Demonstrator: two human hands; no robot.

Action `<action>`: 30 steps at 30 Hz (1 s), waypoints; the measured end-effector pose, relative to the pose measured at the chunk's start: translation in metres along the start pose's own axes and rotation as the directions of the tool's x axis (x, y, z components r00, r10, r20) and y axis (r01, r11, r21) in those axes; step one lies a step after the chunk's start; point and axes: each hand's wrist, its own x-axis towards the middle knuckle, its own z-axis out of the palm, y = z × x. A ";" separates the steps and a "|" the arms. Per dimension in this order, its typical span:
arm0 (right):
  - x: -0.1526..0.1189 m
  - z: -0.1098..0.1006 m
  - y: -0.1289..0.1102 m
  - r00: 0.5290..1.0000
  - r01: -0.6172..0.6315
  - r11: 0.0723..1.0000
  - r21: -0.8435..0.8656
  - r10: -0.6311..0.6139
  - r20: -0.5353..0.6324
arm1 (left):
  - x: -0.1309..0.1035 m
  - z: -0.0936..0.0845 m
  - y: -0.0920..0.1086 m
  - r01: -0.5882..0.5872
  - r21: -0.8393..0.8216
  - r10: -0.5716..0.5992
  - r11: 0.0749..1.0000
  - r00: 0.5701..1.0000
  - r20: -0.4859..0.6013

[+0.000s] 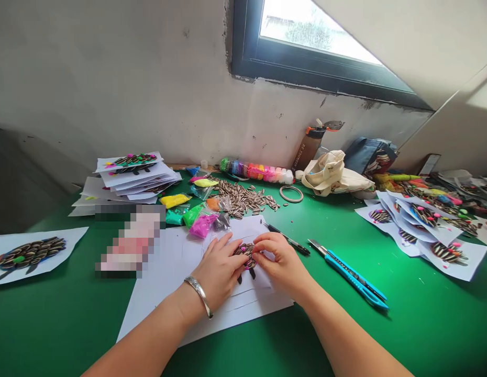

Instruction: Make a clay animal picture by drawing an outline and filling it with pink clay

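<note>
White paper (149, 303) lies on the green table, with a small figure made of striped seeds (245, 253) and pink bits on it. My left hand (222, 267), a silver bangle at its wrist, rests flat with fingers spread, its fingertips at the figure's left side. On the right side my right hand (277, 259) has thumb and index finger pinched together at the seeds; whatever lies between them is too small to make out. Dark seeds stick out below the figure. Just beyond the hands are bags of coloured clay, a magenta one (203, 224) among them.
Loose seeds (243, 196) are heaped behind the paper. A pen (288, 240) and a blue cutter (351, 277) lie to the right. Stacked seed pictures stand at left (137, 180) and right (416, 225). A bottle (308, 146) and cloth bag (333, 175) are by the wall.
</note>
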 end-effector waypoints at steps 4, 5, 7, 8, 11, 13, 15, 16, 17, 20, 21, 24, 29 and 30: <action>0.000 0.001 0.000 1.000 0.023 1.000 -0.011 -0.023 0.003 | 0.001 0.002 0.000 0.002 -0.015 -0.002 1.000 1.000 -0.017; 0.000 0.000 -0.001 1.000 0.025 1.000 -0.012 -0.025 -0.001 | 0.001 0.001 0.000 -0.002 -0.018 0.001 1.000 1.000 -0.023; 0.000 0.000 -0.001 1.000 0.024 1.000 -0.012 -0.024 -0.011 | 0.000 0.001 0.000 -0.013 -0.024 0.012 1.000 0.999 -0.036; 0.000 -0.001 -0.001 1.000 0.020 1.000 -0.013 -0.021 -0.016 | -0.001 0.001 0.000 -0.020 -0.024 0.019 1.000 0.999 -0.044; 0.000 -0.001 -0.001 1.000 0.006 1.000 -0.017 -0.006 -0.021 | -0.003 0.000 0.000 -0.037 -0.008 0.037 0.999 0.998 -0.048; 0.000 0.000 -0.002 1.000 0.000 1.000 -0.019 0.000 -0.010 | -0.003 -0.001 0.001 -0.047 0.001 0.047 0.999 0.998 -0.033; -0.001 0.002 -0.002 1.000 0.000 1.000 -0.021 0.000 0.008 | -0.003 -0.002 0.002 -0.050 -0.002 0.050 0.999 0.999 -0.021; -0.001 0.003 -0.002 1.000 0.003 1.000 -0.025 -0.002 0.016 | -0.003 -0.003 0.002 -0.048 -0.008 0.048 0.999 0.999 -0.021; -0.001 0.004 -0.003 1.000 0.008 0.999 -0.031 -0.007 0.021 | -0.003 -0.004 0.001 -0.045 -0.016 0.045 0.999 0.999 -0.024; -0.001 0.009 0.000 0.999 0.051 0.997 -0.058 -0.051 0.015 | -0.002 -0.007 -0.001 -0.040 -0.034 0.038 0.999 0.998 -0.054; -0.001 0.010 0.001 0.997 0.077 0.995 -0.069 -0.076 0.010 | -0.001 -0.008 -0.002 -0.042 -0.036 0.039 0.999 0.997 -0.068; -0.001 0.016 0.008 0.985 0.171 0.977 -0.125 -0.173 -0.006 | -0.001 -0.011 -0.004 -0.040 -0.038 0.036 0.998 0.995 -0.095; -0.005 0.021 0.010 0.969 0.245 0.925 -0.289 -0.246 0.033 | -0.001 -0.014 -0.004 -0.040 -0.039 0.036 0.998 0.995 -0.093; -0.005 0.020 0.008 0.968 0.249 0.919 -0.306 -0.245 0.051 | -0.002 -0.014 -0.004 -0.040 -0.039 0.036 0.998 0.995 -0.093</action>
